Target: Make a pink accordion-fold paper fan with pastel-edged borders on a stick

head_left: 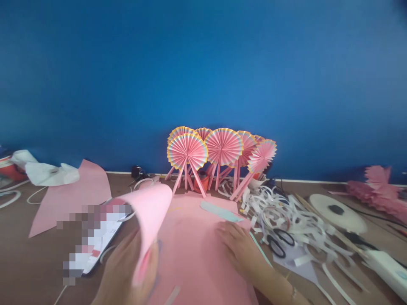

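1. Holding a curled pink sheet point(154, 203) at the lower left of the frame, the person's left hand point(122, 262) appears to pinch its near edge between thumb and fingers; blur hides the exact contact. The grip probably lets the far end arch upward freely rather than crease.

2. The right hand point(235, 248) lies palm down right of the lower centre, fingers extended and close together, on a broad pink paper point(193, 250). Its flat pose looks meant to steady that layer.

3. The curled sheet is plain, smooth and matte, with a soft fold-over and no pleats visible. Whether it is separate from the broad paper or a lifted part of it cannot be told.

4. The broad paper fills the lower centre, pale pink, with a light-blue strip point(219, 211) lying across its upper right.

5. Pleated fans point(187, 152) stand mid-frame on splayed pink legs, a spread that likely props them upright.

6. Right of the paper, black-handled scissors point(280, 242) lie beside tangled white strips point(276, 207), apparently placed within the right hand's reach.
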Tool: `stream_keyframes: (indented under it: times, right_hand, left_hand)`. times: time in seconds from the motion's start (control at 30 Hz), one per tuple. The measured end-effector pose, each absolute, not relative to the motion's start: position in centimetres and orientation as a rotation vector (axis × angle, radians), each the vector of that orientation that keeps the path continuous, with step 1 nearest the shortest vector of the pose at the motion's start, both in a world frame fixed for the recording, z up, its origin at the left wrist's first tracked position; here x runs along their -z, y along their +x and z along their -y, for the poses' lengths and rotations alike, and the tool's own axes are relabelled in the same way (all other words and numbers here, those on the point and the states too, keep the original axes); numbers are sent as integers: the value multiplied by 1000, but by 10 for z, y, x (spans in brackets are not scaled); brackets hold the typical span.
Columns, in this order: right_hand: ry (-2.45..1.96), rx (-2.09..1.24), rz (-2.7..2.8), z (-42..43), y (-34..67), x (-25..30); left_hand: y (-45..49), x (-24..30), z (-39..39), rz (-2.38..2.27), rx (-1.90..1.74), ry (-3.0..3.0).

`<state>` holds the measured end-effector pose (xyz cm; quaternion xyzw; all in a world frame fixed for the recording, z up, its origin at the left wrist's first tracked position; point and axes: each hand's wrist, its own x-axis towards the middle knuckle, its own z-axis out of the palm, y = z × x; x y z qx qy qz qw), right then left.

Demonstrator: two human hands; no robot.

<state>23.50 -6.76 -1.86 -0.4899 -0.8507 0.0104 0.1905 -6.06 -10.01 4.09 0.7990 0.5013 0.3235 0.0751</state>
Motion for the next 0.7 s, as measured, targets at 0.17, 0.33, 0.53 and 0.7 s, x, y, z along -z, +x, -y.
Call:
stream_keyframes:
  times: [0.17, 0.33, 0.53, 0.7]
  right_hand:
    - [-1478, 62, 2185, 56, 239, 22]
    - [-1226, -54, 2152, 74, 223, -1]
    - [-1281, 14, 2378, 73, 217, 25]
    - [-1305, -6, 2423, 69, 228, 32]
  left_hand:
    - [-1, -27, 70, -1615, -479, 2741]
    - [41, 14, 65, -1571, -82, 2815]
    - [28, 15, 56, -1428, -107, 2737]
    - [-15, 10, 53, -1247, -339, 2537]
